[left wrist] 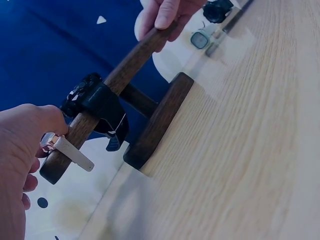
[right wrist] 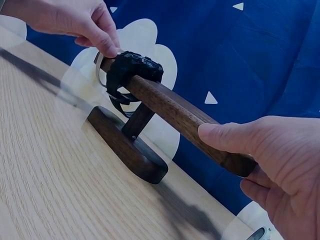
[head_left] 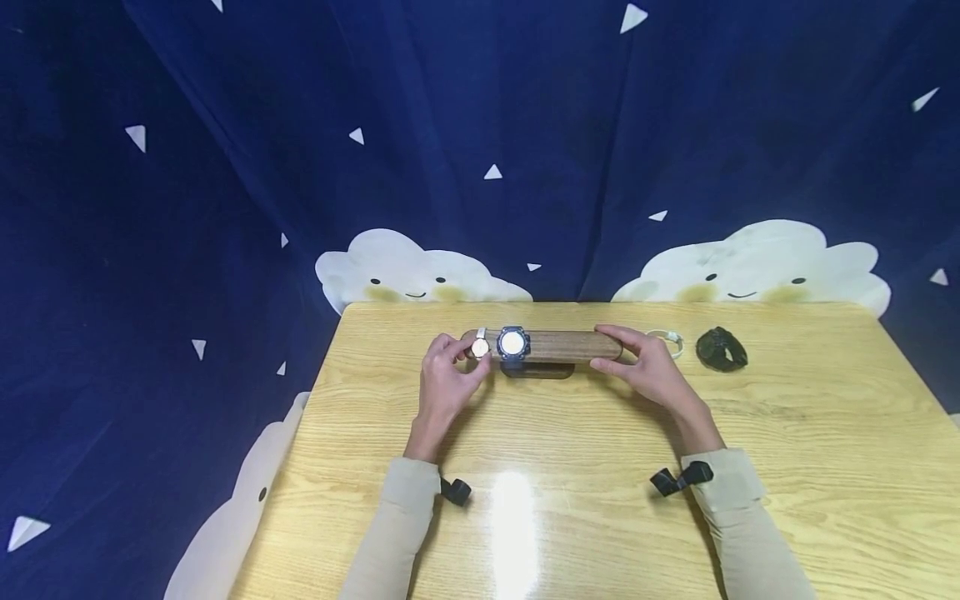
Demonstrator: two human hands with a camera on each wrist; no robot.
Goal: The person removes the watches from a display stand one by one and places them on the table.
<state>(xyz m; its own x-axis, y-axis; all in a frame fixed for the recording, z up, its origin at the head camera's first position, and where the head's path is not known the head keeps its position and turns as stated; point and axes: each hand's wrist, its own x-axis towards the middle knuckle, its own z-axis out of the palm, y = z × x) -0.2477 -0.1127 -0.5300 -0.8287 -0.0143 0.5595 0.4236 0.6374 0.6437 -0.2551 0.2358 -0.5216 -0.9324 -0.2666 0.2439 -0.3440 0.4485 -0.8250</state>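
Observation:
A dark wooden watch stand (head_left: 573,346) holds a raised horizontal bar above a rounded base (right wrist: 127,147). Near the bar's left end hangs a small watch with a white strap (left wrist: 74,153); my left hand (head_left: 442,383) pinches it by its round case, thumb on the near side. Just right of it, a chunky black watch (right wrist: 135,69) is looped around the bar, its strap hanging below. My right hand (head_left: 648,367) grips the bar's right end, with the thumb (right wrist: 220,136) on the near side and fingers behind, partly hidden.
On the table (head_left: 570,517), right of the stand, lie a pale watch with a squarish face (left wrist: 199,40) and a black watch (head_left: 722,348). A dark blue curtain (head_left: 450,125) with white clouds hangs behind the table's back edge.

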